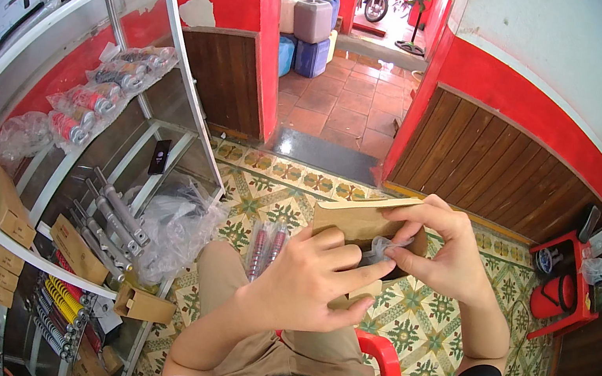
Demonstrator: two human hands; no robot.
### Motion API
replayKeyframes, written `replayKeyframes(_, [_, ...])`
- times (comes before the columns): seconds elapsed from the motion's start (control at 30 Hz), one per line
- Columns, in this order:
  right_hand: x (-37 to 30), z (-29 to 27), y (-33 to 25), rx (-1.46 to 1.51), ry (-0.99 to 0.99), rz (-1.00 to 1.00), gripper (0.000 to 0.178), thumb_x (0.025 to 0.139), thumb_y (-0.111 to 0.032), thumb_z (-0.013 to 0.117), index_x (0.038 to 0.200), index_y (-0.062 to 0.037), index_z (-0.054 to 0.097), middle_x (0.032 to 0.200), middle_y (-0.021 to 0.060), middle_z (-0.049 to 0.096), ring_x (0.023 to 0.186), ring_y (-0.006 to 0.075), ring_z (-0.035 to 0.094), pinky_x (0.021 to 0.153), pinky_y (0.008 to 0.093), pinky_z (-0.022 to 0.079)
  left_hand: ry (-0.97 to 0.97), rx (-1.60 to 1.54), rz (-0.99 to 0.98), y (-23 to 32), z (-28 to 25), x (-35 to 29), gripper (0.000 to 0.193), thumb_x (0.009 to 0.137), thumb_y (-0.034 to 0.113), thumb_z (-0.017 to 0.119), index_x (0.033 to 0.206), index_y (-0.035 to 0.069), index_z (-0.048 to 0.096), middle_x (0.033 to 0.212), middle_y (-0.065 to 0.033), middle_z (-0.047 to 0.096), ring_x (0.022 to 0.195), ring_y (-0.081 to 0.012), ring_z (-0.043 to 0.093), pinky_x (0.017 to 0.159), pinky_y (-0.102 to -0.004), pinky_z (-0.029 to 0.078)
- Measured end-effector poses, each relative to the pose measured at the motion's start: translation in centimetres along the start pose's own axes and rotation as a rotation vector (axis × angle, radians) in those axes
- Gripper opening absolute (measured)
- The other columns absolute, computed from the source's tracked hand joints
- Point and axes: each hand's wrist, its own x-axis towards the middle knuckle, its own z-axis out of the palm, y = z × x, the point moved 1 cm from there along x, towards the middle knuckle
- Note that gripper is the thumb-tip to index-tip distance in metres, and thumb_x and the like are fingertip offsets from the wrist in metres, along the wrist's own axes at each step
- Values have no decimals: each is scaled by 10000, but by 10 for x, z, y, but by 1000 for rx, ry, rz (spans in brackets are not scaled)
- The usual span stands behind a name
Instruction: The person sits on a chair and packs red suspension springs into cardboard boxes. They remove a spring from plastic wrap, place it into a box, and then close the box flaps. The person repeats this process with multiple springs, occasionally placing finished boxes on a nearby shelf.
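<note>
The open cardboard box [350, 218] was positioned above the seated person's lap [314, 349]. The left hand [310, 273] gripped the box's near left side, fingers bent. The right hand [441, 247] pinched clear plastic [378, 252] at the opening. Two red shock absorbers [258, 249] lay on the tiled floor [409, 326].

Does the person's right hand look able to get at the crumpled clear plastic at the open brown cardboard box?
Likely yes: the right hand touches the crumpled clear plastic, and the brown cardboard box is open there, leaving the way free.
</note>
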Motion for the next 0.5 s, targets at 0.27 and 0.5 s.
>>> replayKeyframes(0.27, [0, -3, 2, -48, -47, -17, 428, 647, -4, 751, 1062, -108, 730, 769, -30, 702, 800, 153, 515, 810, 321, 424, 18, 35, -28, 1, 0, -1, 377, 688, 233, 743, 1040, 98, 741, 683, -13, 447, 682, -197, 470, 641, -326, 427])
replayKeyframes(0.5, [1, -10, -20, -389, -73, -201, 411, 647, -53, 766, 1045, -150, 741, 695, -60, 638, 806, 198, 485, 793, 341, 375, 15, 57, -45, 4, -2, 0, 357, 679, 241, 745, 1008, 101, 747, 698, -10, 447, 688, -194, 473, 647, -329, 426])
